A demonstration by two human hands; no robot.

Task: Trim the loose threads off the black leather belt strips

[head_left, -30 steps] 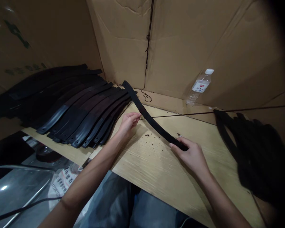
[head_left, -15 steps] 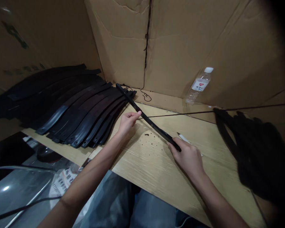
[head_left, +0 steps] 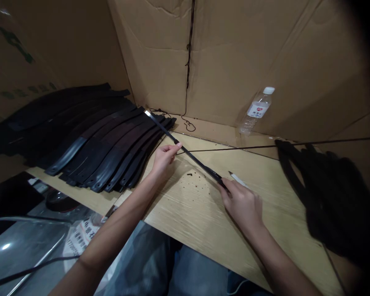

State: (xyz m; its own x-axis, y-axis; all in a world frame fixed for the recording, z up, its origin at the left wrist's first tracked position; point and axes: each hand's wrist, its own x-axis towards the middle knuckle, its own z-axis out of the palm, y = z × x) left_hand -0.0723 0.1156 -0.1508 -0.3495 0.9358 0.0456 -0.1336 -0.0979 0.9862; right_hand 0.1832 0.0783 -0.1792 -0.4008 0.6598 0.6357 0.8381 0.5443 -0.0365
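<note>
A long, thin black strip (head_left: 197,162) runs slantwise above the wooden board, seen nearly edge-on, its far tip catching the light. Near the strip's middle, my left hand (head_left: 165,158) pinches it between thumb and fingers. My right hand (head_left: 242,201) is closed round its near end and hides that end. A dark cord (head_left: 222,150) stretches from near my left fingers out to the right. Just beyond my right hand lies a white pen-like tool (head_left: 238,178) with a dark tip, partly covered by the hand.
Many similar black strips (head_left: 89,139) lie overlapped at the left, and a dark pile (head_left: 329,197) sits at the right. A clear plastic bottle (head_left: 256,111) leans on the cardboard wall (head_left: 234,53). Dark crumbs (head_left: 196,186) dot the wooden board (head_left: 185,222). A cord (head_left: 189,47) hangs at the back.
The strip has turned about its length, so it looks thinner and its far tip now shines. Both hands keep their hold; my right hand has rotated slightly.
</note>
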